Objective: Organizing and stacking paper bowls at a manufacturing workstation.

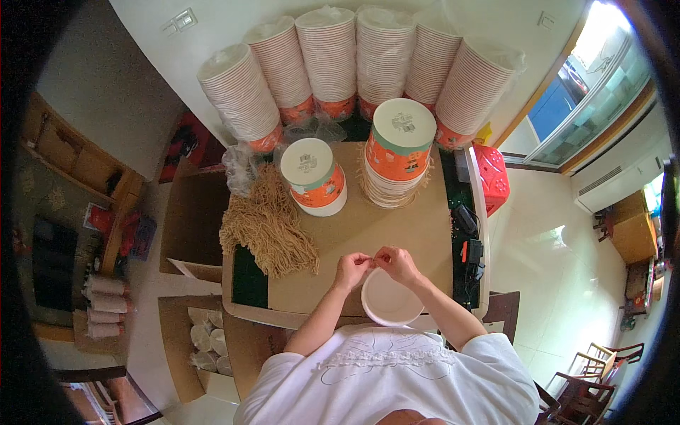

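My left hand [352,270] and my right hand [398,265] meet fingertip to fingertip over the far rim of a white paper bucket [392,300]. Both are closed in a pinch; whatever lies between the fingers is too small to make out. The bucket's round opening faces up, close to my body at the table's near edge. Left of my hands lies a loose heap of tan cords [265,223]. Beyond them stand a short stack of upside-down orange and white paper buckets [315,180] and a taller one [400,145], with tan cords around its lower part.
Several tall plastic-wrapped stacks of paper buckets [326,60] line the wall behind the cardboard-covered table [354,234]. Black devices [470,255] lie at its right edge. A red plastic stool [491,180] stands beyond that edge. Open cardboard boxes [173,333] sit at the left.
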